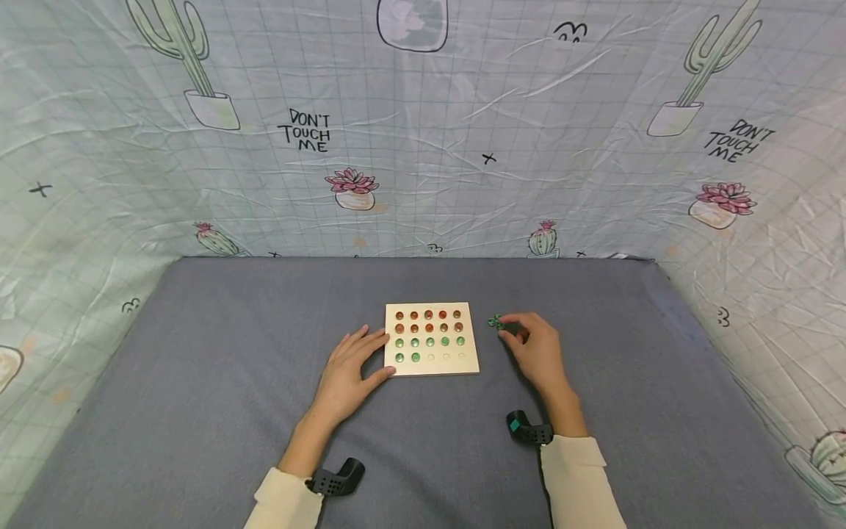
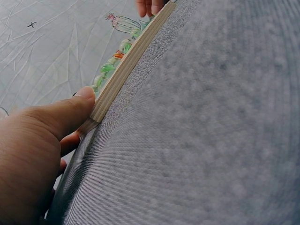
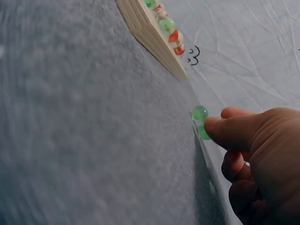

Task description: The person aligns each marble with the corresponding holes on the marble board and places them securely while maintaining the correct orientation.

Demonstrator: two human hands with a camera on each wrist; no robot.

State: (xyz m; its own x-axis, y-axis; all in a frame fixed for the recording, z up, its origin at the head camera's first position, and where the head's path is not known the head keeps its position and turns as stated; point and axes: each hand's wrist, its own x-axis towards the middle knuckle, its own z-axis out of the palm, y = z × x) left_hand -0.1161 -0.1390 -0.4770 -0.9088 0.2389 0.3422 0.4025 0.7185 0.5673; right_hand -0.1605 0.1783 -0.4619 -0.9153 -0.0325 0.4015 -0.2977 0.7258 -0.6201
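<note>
A pale wooden board point(image 1: 432, 376) lies on the grey cloth, with rows of shallow round holes. Orange-red marbles point(image 1: 428, 328) fill its two far rows; green marbles point(image 1: 415, 358) fill the third row and the left part of the nearest one. My left hand point(image 1: 350, 375) rests at the board's left side, fingers extended along the edge and thumb touching the near corner. Right of the board, my right hand point(image 1: 538, 351) pinches a green marble point(image 3: 203, 132) between thumb and index finger. Another green marble point(image 3: 200, 112) sits right beside it.
Grey cloth point(image 1: 231, 382) covers the table around the board. A pale curtain with cactus drawings point(image 1: 423, 132) hangs behind and at both sides. Each wrist wears a black camera band, the left one point(image 1: 337, 477) and the right one point(image 1: 529, 428).
</note>
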